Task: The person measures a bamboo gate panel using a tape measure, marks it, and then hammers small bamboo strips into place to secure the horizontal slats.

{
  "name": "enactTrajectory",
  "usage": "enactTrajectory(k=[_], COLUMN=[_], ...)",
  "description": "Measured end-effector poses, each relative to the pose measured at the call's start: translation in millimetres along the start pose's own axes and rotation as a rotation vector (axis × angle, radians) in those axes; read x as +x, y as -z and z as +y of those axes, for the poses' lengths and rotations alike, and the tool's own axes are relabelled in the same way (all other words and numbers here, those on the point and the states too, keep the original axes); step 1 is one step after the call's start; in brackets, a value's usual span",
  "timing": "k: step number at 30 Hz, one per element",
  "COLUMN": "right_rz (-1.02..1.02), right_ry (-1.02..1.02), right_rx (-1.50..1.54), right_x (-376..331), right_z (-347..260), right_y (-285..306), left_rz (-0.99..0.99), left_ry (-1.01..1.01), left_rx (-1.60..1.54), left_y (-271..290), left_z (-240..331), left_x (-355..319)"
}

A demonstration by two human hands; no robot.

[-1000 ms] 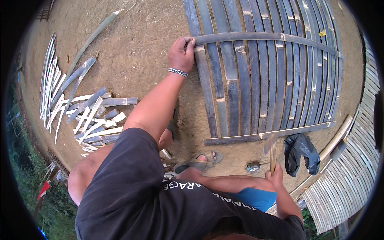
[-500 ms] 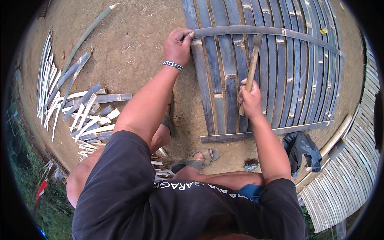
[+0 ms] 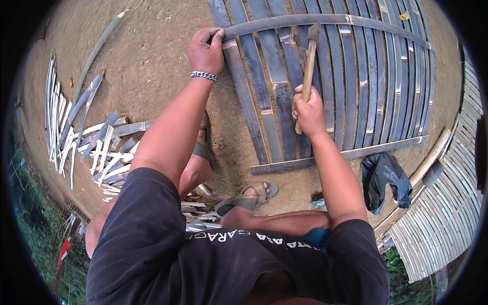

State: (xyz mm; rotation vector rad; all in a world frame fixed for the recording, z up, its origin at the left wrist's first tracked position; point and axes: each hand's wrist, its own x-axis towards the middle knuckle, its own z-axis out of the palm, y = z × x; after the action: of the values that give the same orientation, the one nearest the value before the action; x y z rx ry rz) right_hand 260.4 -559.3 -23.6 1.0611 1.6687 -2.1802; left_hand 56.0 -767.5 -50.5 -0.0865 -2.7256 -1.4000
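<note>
My left hand (image 3: 206,52) pinches the left end of a long dark bamboo strip (image 3: 284,22) between thumb and fingers. That strip lies crosswise over a row of parallel dark bamboo slats (image 3: 351,86) on the ground. My right hand (image 3: 309,109) is closed round the wooden handle of a hammer (image 3: 308,66), over the slats. The hammer's head points away from me, at the near edge of the cross strip; whether it touches the strip I cannot tell. Another bamboo strip (image 3: 345,155) runs across the slats' near ends.
Split bamboo offcuts (image 3: 109,147) lie heaped on the dirt at left, with a long curved bamboo piece (image 3: 96,56) beyond them. A black plastic bag (image 3: 385,180) sits at right near my forearm. Farther right is a pale slatted bamboo panel (image 3: 442,218). My sandalled foot (image 3: 249,198) is below the slats.
The whole view has shifted, so hands, hammer and slats appear farther up and left. My left hand still pinches the strip's end, and my right still grips the hammer beside the strip.
</note>
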Motion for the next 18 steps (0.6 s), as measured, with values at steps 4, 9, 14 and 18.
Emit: enactTrajectory(k=[4, 9, 14, 18], right_rz=[0.018, 0.025, 0.034, 0.024], right_ry=[0.013, 0.046, 0.065, 0.050], right_rx=[-0.015, -0.069, -0.117, -0.100], right_x=[0.5, 1.1, 0.8, 0.9], right_z=[2.8, 6.0, 6.7, 6.7], right_y=[0.0, 0.1, -1.1, -1.0], left_rz=[0.004, 0.039, 0.080, 0.110], left_ry=[-0.056, -0.096, -0.179, -0.204], left_rx=[0.039, 0.061, 0.106, 0.100], left_y=[-0.5, -4.3, -8.8, -11.9], left_z=[-1.9, -1.9, -9.1, -10.6], left_x=[-0.3, -4.3, -6.4, -7.7])
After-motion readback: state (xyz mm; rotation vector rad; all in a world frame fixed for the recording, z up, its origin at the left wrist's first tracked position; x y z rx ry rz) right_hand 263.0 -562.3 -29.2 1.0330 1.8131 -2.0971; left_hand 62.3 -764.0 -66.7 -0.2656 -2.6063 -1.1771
